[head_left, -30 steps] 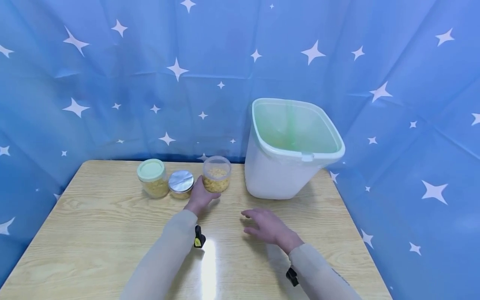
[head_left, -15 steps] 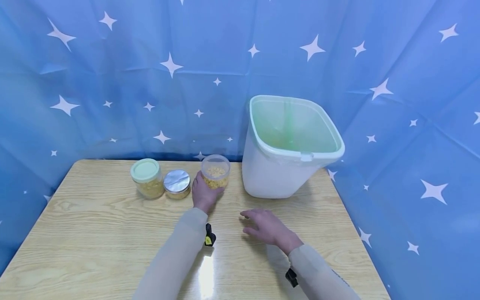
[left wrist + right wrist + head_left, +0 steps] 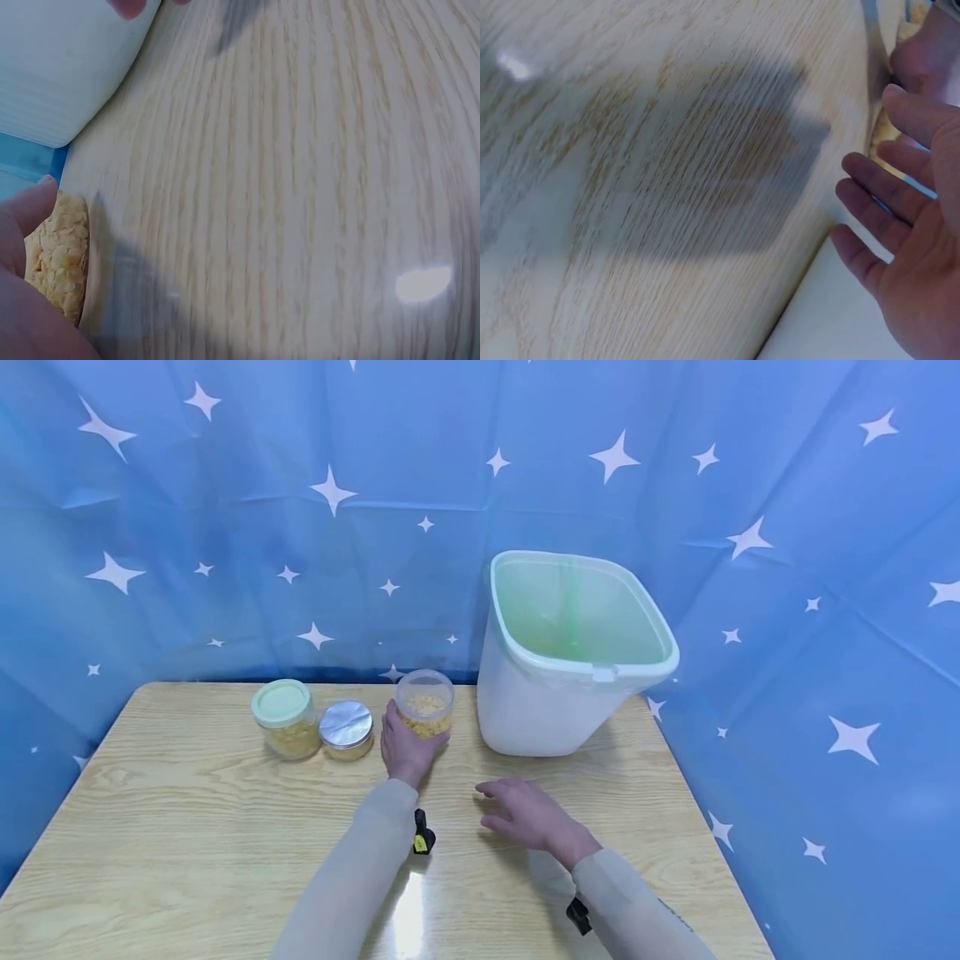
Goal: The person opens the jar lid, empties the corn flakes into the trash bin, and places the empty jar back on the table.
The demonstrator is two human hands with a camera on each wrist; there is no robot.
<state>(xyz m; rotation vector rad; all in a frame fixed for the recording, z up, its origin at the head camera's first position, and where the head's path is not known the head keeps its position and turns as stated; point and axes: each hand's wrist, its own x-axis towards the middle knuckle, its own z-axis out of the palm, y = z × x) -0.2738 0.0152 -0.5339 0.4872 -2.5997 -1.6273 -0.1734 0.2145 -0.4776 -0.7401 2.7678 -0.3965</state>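
My left hand (image 3: 408, 750) holds a clear plastic jar (image 3: 426, 720) at the back of the table, its fingers and thumb round the near side. Pale yellow flakes (image 3: 61, 259) show through the jar's wall beside the thumb in the left wrist view. Whether a see-through lid covers the jar, I cannot tell. Just left of that hand stands a short jar with a silver lid (image 3: 347, 724), then a taller jar with a mint-green lid (image 3: 282, 703). My right hand (image 3: 528, 814) hovers over the table, its fingers (image 3: 877, 184) spread and nothing in them.
A big white bin (image 3: 536, 710) with a pale green rim stands at the back right, between the held jar and the table's right edge. Behind the wooden table (image 3: 187, 843) hangs a blue curtain (image 3: 247, 502) with white stars.
My left hand has moved right, away from the silver-lidded jar, and its fingers now lie round the clear jar. The head view has shifted slightly; the right hand keeps its pose.
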